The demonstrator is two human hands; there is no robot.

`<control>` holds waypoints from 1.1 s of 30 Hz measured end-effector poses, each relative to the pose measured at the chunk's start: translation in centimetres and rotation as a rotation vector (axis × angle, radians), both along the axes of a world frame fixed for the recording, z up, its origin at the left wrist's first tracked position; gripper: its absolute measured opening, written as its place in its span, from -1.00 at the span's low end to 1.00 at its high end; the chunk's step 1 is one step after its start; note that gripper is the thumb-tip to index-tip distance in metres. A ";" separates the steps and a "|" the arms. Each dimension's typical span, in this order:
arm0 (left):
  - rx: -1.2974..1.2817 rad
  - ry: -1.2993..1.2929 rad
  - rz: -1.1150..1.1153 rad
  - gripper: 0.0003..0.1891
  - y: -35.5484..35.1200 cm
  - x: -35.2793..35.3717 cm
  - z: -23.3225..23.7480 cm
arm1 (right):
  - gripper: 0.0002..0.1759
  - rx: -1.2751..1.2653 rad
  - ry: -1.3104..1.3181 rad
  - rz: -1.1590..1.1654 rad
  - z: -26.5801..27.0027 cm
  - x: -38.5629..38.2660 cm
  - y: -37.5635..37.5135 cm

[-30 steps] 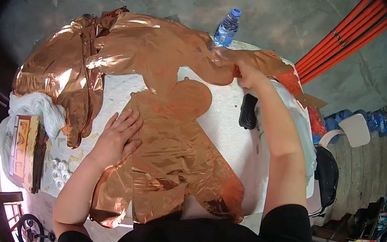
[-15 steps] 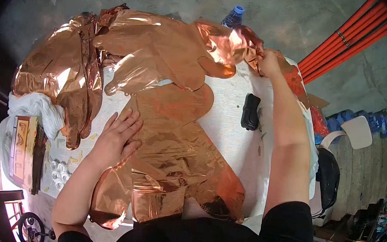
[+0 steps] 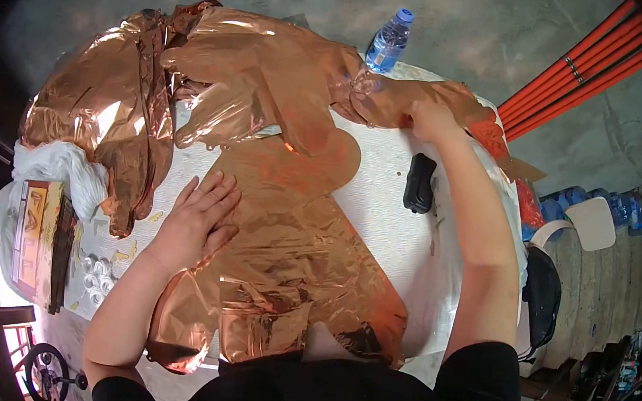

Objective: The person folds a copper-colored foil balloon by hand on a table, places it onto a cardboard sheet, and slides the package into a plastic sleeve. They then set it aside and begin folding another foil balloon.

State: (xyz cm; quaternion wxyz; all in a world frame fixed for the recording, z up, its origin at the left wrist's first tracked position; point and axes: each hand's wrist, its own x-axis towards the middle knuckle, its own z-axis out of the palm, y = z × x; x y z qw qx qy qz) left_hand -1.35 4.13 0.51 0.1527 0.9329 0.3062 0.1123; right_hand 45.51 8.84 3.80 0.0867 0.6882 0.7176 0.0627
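Note:
A flat copper-coloured foil balloon (image 3: 284, 236) lies across the near half of the white-covered table (image 3: 377, 171). My left hand (image 3: 203, 214) rests on its left edge with fingers stretched out. Farther away, my right hand (image 3: 432, 122) is closed on the lower edge of another copper foil piece (image 3: 397, 102), which reaches across the table's far right side. More of the foil (image 3: 255, 48) is spread along the far edge, creased and overlapping. A second bundle (image 3: 93, 100) droops at the left. My right fingertips are partly hidden.
A water bottle (image 3: 389, 42) stands at the far edge. A black case (image 3: 419, 183) lies right of centre. At the left are a box (image 3: 36, 238), a white plastic bag (image 3: 60, 168) and small silver rolls (image 3: 95, 277). Orange poles (image 3: 573, 71) lean at the upper right.
My right hand has moved slightly toward me and left, and the foil by it has dropped flatter, showing more of the bottle. My left hand has barely moved.

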 end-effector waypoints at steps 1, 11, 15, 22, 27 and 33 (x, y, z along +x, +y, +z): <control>-0.002 0.001 -0.003 -0.40 0.0 0.0 0.0 | -0.76 -0.001 0.002 0.000 -0.1 -0.9 0.3; 0.025 -0.013 0.003 -0.46 -0.1 0.0 -0.3 | -0.68 0.187 0.298 -0.048 -1.6 -6.9 2.7; 0.017 -0.014 0.003 -0.44 0.0 0.0 -0.1 | -0.75 0.056 0.421 -0.051 -1.3 -5.3 3.2; 0.014 -0.042 0.005 -0.43 -0.1 0.0 -0.1 | -0.81 0.098 1.015 -0.186 -3.5 -3.3 3.9; 0.001 -0.052 0.008 -0.43 -0.1 -0.1 0.0 | -0.73 -0.074 1.603 -0.426 -1.5 -4.6 2.5; 0.001 -0.055 -0.002 -0.43 0.0 -0.1 -0.1 | -0.72 0.311 0.922 -0.126 -5.2 -2.9 3.9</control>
